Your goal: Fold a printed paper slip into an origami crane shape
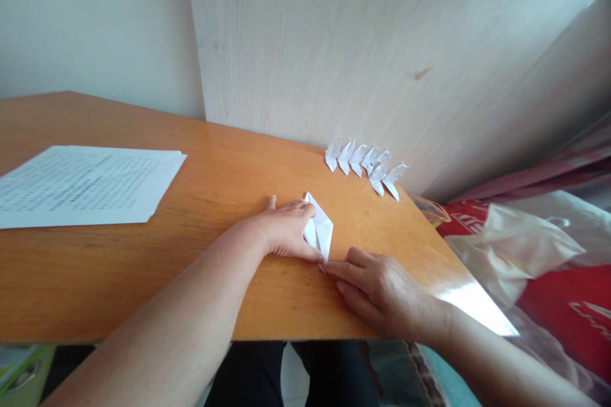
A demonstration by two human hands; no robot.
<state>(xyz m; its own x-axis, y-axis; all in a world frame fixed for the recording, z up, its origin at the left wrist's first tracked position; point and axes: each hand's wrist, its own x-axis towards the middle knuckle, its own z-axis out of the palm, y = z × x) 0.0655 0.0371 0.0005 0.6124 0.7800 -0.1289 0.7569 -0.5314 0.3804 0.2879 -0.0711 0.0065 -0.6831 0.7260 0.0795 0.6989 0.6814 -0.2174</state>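
Note:
A small white folded paper piece (pixel 321 227) lies on the orange wooden table (pixel 214 165). My left hand (pixel 286 229) rests flat on the paper's left half, fingers pressed down along its fold. My right hand (pixel 377 286) lies on the table just below and to the right, its fingertips touching the paper's lower tip. Neither hand lifts the paper. A row of several finished folded paper pieces (pixel 365 162) stands at the table's far edge, beyond both hands.
A stack of printed sheets (pixel 81 184) lies at the table's left. A pale wooden panel (pixel 358 44) rises behind the table. At the right, off the table's edge, sit red and clear plastic bags (pixel 534 254).

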